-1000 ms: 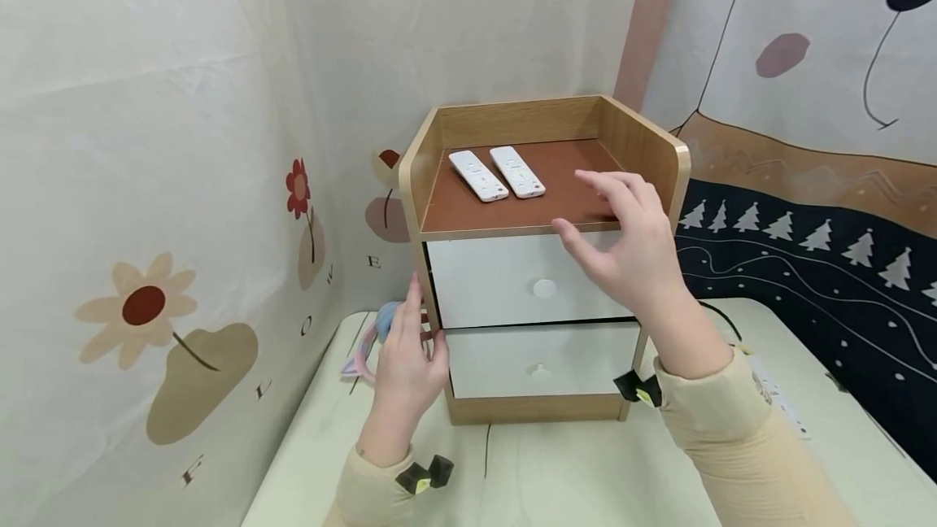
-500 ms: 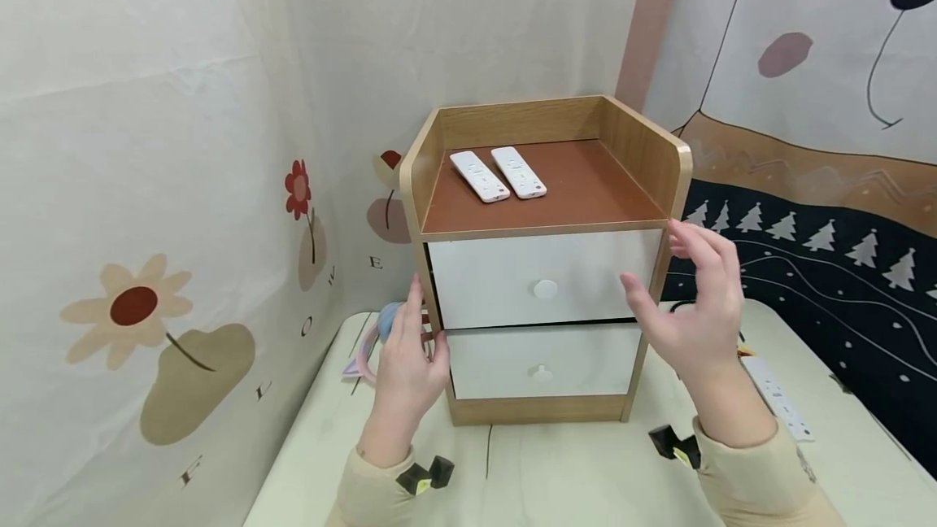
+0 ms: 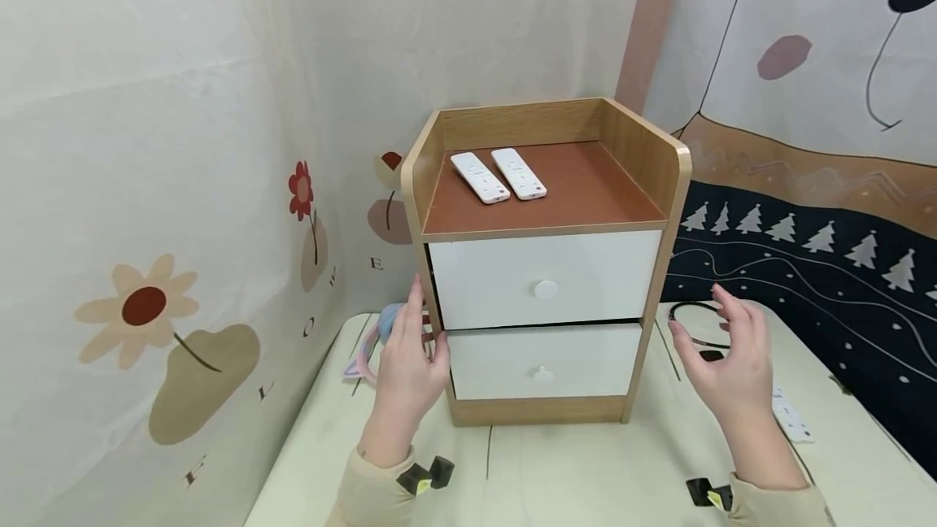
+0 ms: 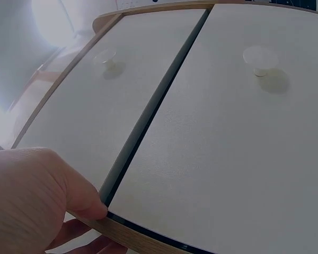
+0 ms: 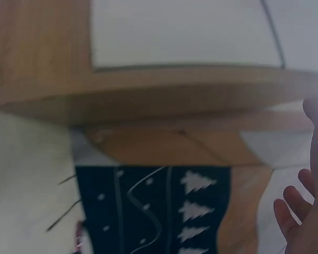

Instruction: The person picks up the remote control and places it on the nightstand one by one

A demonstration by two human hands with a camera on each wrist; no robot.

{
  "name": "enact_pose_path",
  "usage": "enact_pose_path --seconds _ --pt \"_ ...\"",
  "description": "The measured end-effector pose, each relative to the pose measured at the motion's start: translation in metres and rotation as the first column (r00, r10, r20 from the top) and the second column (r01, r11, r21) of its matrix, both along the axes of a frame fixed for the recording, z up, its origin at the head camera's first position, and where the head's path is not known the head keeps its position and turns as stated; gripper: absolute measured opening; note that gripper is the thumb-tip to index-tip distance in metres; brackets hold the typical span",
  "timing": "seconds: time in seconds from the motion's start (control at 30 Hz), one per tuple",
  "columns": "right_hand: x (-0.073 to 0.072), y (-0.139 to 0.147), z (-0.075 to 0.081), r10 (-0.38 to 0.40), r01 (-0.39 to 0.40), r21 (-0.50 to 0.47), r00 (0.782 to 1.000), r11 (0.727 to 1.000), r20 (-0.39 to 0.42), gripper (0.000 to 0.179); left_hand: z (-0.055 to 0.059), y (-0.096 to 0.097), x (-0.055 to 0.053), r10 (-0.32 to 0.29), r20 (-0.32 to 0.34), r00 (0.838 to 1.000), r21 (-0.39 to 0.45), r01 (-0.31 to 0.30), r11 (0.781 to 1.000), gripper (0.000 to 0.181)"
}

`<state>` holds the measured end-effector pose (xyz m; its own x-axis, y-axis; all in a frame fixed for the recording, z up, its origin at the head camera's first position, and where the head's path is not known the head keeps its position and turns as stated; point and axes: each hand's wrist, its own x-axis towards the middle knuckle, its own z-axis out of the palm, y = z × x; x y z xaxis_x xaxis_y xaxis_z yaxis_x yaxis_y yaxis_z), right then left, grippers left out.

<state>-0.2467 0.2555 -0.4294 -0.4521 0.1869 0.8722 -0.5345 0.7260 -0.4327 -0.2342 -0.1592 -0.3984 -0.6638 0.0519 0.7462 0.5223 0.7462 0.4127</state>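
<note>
A small wooden cabinet [image 3: 538, 411] stands on the pale surface in the head view, with a white upper drawer [image 3: 483, 283] and a white lower drawer [image 3: 490, 364], each with a round knob. Both drawers are pushed in. My left hand [image 3: 405, 372] touches the cabinet's left side with straight fingers. Its thumb [image 4: 87, 198] rests at the front edge in the left wrist view, while the fingertips are partly hidden behind the panel. My right hand [image 3: 732, 364] hovers right of the cabinet, apart from it, fingers loosely bent and holding nothing.
Two white remotes, the left remote [image 3: 479, 177] and the right remote [image 3: 519, 174], lie on the brown cabinet top. A black cable [image 3: 695, 341] and a white power strip [image 3: 792, 417] lie at the right. A pink and blue item [image 3: 369, 348] sits behind my left hand.
My right hand has moved down and right, from over the cabinet's top front to beyond its right side. My left hand stays at the left side. The remotes have not moved.
</note>
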Motion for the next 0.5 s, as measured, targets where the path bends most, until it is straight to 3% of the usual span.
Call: enact_pose_path --seconds 0.13,0.27,0.5 --pt "-0.002 0.014 -0.025 -0.077 0.08 -0.017 0.985 0.997 0.154 0.081 0.0 0.0 0.0 0.0 -0.005 1.0 -0.001 0.0 1.0 0.092" --pt "-0.002 0.024 -0.047 -0.119 0.138 -0.039 0.941 0.99 0.318 0.084 0.0 -0.001 0.001 0.005 -0.011 1.0 -0.001 -0.005 1.0 0.092" --pt "0.005 0.037 -0.073 -0.132 0.193 -0.044 0.804 0.98 0.579 0.084 0.001 -0.001 0.002 -0.003 -0.021 1.0 -0.005 0.003 1.0 0.092"
